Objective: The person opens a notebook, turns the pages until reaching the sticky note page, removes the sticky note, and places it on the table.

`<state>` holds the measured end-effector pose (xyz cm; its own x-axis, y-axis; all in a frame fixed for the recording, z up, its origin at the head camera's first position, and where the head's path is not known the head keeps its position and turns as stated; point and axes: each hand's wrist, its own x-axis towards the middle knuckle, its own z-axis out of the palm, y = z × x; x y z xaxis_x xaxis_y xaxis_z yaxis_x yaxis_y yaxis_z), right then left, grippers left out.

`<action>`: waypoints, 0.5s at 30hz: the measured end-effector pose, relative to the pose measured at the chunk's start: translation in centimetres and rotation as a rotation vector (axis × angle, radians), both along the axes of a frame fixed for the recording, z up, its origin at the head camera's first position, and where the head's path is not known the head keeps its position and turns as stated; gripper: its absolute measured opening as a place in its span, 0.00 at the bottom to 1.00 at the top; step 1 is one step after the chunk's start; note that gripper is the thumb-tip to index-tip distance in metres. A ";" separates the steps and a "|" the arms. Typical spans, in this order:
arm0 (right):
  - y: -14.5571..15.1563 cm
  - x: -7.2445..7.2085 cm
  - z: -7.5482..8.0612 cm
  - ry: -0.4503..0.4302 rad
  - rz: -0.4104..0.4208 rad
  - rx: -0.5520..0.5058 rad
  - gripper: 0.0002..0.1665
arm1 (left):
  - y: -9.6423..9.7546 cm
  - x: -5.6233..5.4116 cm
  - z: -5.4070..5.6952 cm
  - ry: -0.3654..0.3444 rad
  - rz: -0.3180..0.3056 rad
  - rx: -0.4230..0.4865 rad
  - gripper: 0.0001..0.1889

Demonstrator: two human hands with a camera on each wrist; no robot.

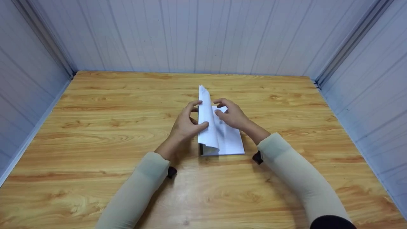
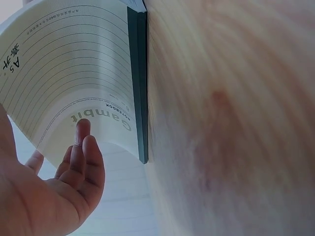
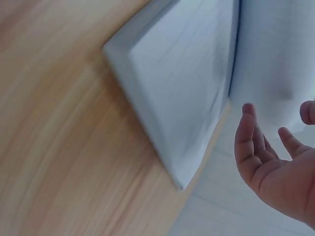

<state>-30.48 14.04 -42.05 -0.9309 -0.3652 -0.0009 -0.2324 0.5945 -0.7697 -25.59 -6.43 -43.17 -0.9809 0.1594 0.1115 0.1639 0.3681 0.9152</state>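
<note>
The notebook [image 1: 233, 143] lies open on the bench [image 1: 127, 140] between my hands. My left hand [image 1: 185, 124] pinches its raised cover [image 1: 207, 133] between thumb and fingers. My right hand [image 1: 234, 116] is over the white pages, thumb and forefinger apart, gripping nothing; whether it touches them I can't tell. Only my left wrist's view reads "Gambit NOTEBOOK" on ruled lines beside a dark spine [image 2: 139, 83]; my right wrist's shows the thick page block's edge [image 3: 142, 118].
</note>
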 end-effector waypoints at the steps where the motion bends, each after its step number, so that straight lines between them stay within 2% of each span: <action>1: 0.2 -0.2 -0.2 0.016 -0.011 0.029 0.24 | 0.0 0.0 0.0 -0.003 0.003 0.001 0.38; 6: 1.2 -0.9 -0.8 0.079 -0.058 0.188 0.22 | 0.1 0.1 0.0 -0.011 0.020 0.017 0.37; 10: 2.1 -1.3 -1.0 0.120 -0.094 0.320 0.24 | 0.1 0.1 0.0 0.031 0.034 0.062 0.36; 15: 2.7 -1.7 -1.3 0.067 -0.110 0.439 0.31 | 0.1 0.1 0.0 0.077 0.048 0.056 0.31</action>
<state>-32.21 16.77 -43.36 -0.9675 -0.2424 -0.0718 -0.1903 0.8851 -0.4247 -25.48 -6.30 -43.19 -0.9755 0.1036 0.1939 0.2175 0.3257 0.9201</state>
